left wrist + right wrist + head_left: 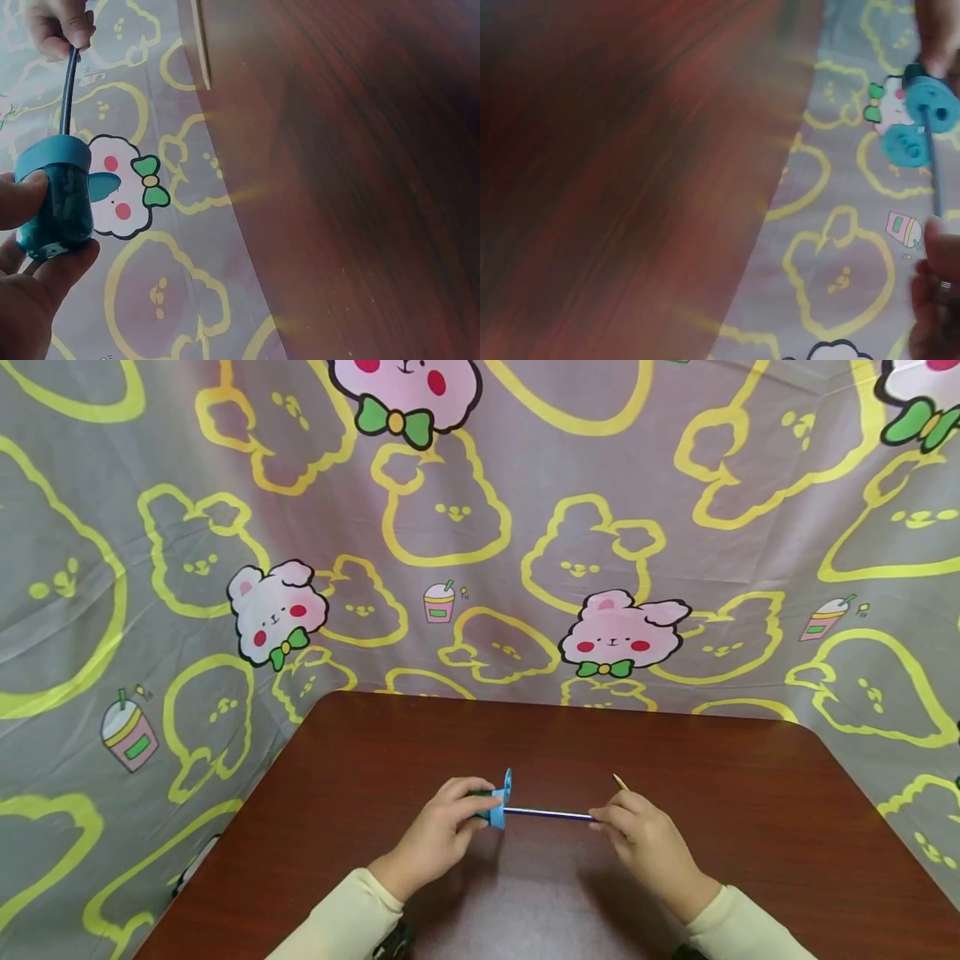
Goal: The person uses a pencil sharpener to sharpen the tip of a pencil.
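My left hand grips a blue-green pencil sharpener round its clear body, thumb on one side and fingers on the other. Its light-blue lid has holes, and the round flip cap stands open. A dark blue striped pencil runs level from one hole, its far end hidden inside the sharpener. The other end is pinched between the thumb and fingers of my right hand. Both hands are above the table.
A thin pale wooden stick lies on the dark brown table, just beyond my right hand. Behind and beside the table hangs a grey cloth printed with yellow outlines and bunny faces.
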The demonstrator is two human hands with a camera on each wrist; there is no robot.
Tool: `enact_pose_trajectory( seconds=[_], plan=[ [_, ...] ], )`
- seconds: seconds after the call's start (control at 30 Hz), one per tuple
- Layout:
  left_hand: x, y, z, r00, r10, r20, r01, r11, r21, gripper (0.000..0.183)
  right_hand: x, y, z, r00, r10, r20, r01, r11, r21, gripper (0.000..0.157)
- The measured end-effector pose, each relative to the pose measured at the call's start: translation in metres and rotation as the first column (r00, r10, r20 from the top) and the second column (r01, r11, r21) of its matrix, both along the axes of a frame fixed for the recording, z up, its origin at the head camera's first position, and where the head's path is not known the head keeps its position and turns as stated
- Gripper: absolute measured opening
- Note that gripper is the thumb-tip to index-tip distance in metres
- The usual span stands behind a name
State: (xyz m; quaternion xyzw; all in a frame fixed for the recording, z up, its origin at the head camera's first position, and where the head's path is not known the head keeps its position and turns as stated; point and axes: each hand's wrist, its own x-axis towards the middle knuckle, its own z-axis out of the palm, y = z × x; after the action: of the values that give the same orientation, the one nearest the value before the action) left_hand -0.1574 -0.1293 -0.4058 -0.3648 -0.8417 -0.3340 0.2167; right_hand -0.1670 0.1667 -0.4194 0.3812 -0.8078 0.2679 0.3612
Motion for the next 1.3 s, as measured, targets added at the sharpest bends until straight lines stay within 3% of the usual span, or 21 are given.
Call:
enact_pose_trajectory(
  seconds=[0.03,0.07,0.1,0.17,0.2,0.23,0.27,0.3,0.33,0.47,0.6,0.67,0.7,0.73,0.87,1.13,1.2,1.23,1.3],
  plan=[
    [-0.001,0.0,-0.001,0.999,-0.006,-0.032,0.006,1.0,-0.01,0.038,0.001,0.0,0.001,0.994,0.014,0.104,-0.014,1.0,-0.001,0.02],
    [-0.001,-0.001,-0.001,0.998,-0.012,-0.062,0.011,1.0,-0.021,0.039,0.003,0.001,0.002,0.972,0.026,0.233,-0.026,1.0,-0.004,0.015],
    [-0.001,-0.001,-0.001,0.996,-0.018,-0.088,0.015,0.999,-0.031,0.039,0.003,0.001,0.004,0.928,0.04,0.371,-0.037,0.999,-0.016,0.01],
    [-0.001,-0.001,-0.001,0.993,-0.03,-0.11,0.024,0.998,-0.05,0.04,0.004,0.002,0.009,0.789,0.056,0.612,-0.042,0.998,-0.038,0.004],
    [0.0,-0.001,-0.001,0.993,-0.032,-0.11,0.026,0.998,-0.057,0.041,0.003,0.003,0.012,0.722,0.053,0.69,-0.04,0.999,-0.035,0.005],
    [0.0,-0.002,-0.001,0.994,-0.031,-0.108,0.024,0.997,-0.069,0.041,0.003,0.003,0.014,0.67,0.039,0.741,-0.038,0.999,-0.019,0.007],
    [0.001,-0.002,-0.002,0.994,-0.028,-0.102,0.019,0.996,-0.082,0.041,0.002,0.003,0.016,0.644,0.026,0.764,-0.038,0.999,-0.002,0.009],
    [0.002,-0.002,-0.002,0.995,-0.025,-0.092,0.017,0.995,-0.094,0.041,0.002,0.003,0.017,0.653,0.019,0.757,-0.046,0.999,0.014,0.009],
    [0.002,-0.003,-0.002,0.996,-0.022,-0.084,0.013,0.994,-0.105,0.042,0.001,0.002,0.017,0.686,0.005,0.728,-0.05,0.998,0.04,0.009],
    [0.003,-0.002,-0.002,0.998,-0.004,-0.065,-0.005,0.991,-0.137,0.044,0.003,-0.002,0.016,0.856,-0.099,0.508,0.043,0.992,0.122,0.004],
    [0.002,0.0,-0.001,0.998,0.004,-0.067,-0.014,0.99,-0.138,0.048,0.005,-0.006,0.014,0.933,-0.143,0.33,0.115,0.988,0.103,0.018],
    [0.001,0.001,-0.001,0.997,0.005,-0.071,-0.014,0.992,-0.129,0.049,0.004,-0.006,0.012,0.964,-0.125,0.236,0.108,0.991,0.083,0.012],
    [0.001,0.001,-0.001,0.997,0.005,-0.073,-0.014,0.992,-0.124,0.049,0.003,-0.006,0.011,0.975,-0.114,0.191,0.101,0.992,0.078,0.007],
    [0.001,0.001,0.0,0.997,0.003,-0.075,-0.012,0.993,-0.119,0.05,0.002,-0.006,0.01,0.983,-0.105,0.148,0.095,0.993,0.073,0.014],
    [0.001,0.001,0.001,0.997,0.007,-0.083,-0.016,0.994,-0.108,0.049,-0.001,-0.006,0.006,0.996,-0.089,0.012,0.088,0.994,0.068,0.054],
    [0.003,-0.002,0.002,0.999,0.023,-0.022,-0.025,0.996,-0.086,0.048,-0.004,-0.005,0.004,0.981,-0.038,-0.189,0.053,0.996,0.071,0.047],
    [0.003,-0.003,0.002,0.999,0.014,-0.028,-0.017,0.997,-0.08,0.049,-0.003,-0.005,0.004,0.985,-0.01,-0.174,0.021,0.998,0.063,0.043],
    [0.003,-0.003,0.003,0.999,0.009,-0.041,-0.012,0.997,-0.081,0.05,-0.001,-0.005,0.005,0.992,0.006,-0.126,0.002,0.998,0.058,0.035],
    [0.003,-0.004,0.002,0.997,-0.011,-0.082,0.003,0.996,-0.093,0.049,0.002,-0.004,0.007,0.994,0.052,0.092,-0.056,0.998,0.039,0.02]
  ],
)
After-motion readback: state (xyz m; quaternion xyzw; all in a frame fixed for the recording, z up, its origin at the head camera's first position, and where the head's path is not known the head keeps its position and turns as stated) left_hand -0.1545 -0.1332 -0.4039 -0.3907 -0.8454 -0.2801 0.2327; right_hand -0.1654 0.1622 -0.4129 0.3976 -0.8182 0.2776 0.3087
